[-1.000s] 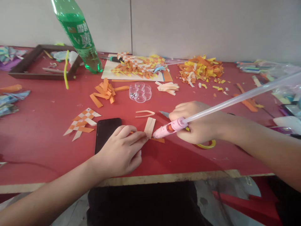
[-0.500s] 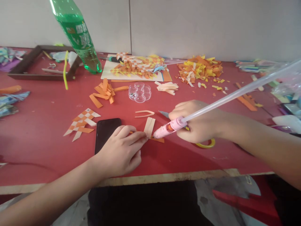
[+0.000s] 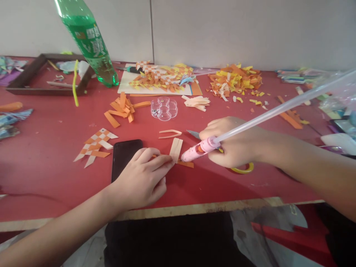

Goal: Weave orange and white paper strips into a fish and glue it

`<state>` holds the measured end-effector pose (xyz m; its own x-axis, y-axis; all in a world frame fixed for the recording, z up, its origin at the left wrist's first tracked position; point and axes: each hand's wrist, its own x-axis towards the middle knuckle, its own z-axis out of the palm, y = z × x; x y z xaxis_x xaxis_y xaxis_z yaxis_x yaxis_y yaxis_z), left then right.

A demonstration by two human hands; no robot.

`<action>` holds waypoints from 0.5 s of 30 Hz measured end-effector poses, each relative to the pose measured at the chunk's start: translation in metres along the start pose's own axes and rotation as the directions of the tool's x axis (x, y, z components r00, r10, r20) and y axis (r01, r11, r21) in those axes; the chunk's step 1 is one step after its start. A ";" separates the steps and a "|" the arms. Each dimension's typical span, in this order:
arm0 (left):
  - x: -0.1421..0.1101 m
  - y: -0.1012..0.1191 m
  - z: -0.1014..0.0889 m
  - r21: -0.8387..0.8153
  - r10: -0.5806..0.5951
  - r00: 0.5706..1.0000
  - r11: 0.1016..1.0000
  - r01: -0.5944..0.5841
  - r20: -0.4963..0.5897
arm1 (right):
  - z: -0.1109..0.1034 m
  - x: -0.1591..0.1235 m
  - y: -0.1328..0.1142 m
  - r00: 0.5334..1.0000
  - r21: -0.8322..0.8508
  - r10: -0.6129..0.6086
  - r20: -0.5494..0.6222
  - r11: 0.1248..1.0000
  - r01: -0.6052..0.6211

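Note:
My right hand (image 3: 230, 142) is closed round a pink hot glue gun (image 3: 198, 149), with a long clear glue stick (image 3: 278, 107) running out of its back. Its tip is at a crossing of paper strips, where an orange strip (image 3: 187, 164) lies under folded cream strips (image 3: 176, 149). The fingertips of my left hand (image 3: 146, 172) pinch these strips against the red table, hiding part of the orange one. Beneath that hand lies a black phone (image 3: 124, 154). Scissors with a yellow handle (image 3: 244, 169) lie partly under my right hand.
A woven orange-and-cream paper piece (image 3: 94, 146) lies left of the phone. Behind are orange strips (image 3: 121, 107), a clear flower-shaped box (image 3: 164, 109), cream strips (image 3: 196, 102) and a scrap pile (image 3: 236, 79). A green bottle (image 3: 91, 46) stands beside a brown frame (image 3: 20, 91).
The whole view has shifted very slightly. Both hands and the glue gun stay in the same place against the paper strips.

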<state>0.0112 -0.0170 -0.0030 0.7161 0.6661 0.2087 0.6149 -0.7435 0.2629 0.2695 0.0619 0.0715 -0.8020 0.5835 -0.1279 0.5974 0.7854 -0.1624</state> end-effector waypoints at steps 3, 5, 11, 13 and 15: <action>0.000 0.000 0.000 0.000 0.004 1.000 1.000 -0.004 -0.003 | -0.001 0.001 -0.003 1.000 -0.010 0.026 0.013 1.000 -0.026; 0.000 0.000 0.000 0.001 0.009 1.000 1.000 -0.008 -0.012 | -0.003 0.002 -0.007 0.998 -0.035 0.053 0.034 0.998 -0.052; 0.001 0.001 -0.001 0.019 0.018 0.999 1.000 -0.017 -0.028 | -0.011 0.002 -0.008 0.994 -0.129 0.101 0.053 0.987 -0.093; 0.000 0.001 -0.001 0.023 0.013 1.000 1.000 -0.013 -0.020 | -0.013 -0.003 0.005 0.993 -0.141 0.118 -0.004 0.983 -0.117; -0.001 0.001 -0.001 0.024 0.007 1.000 1.000 -0.006 -0.012 | -0.013 -0.010 0.026 0.990 -0.055 0.119 -0.077 0.991 -0.123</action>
<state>0.0105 -0.0184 -0.0023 0.7162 0.6617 0.2217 0.6179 -0.7490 0.2392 0.2929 0.0792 0.0812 -0.7235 0.6867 -0.0706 0.6903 0.7177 -0.0917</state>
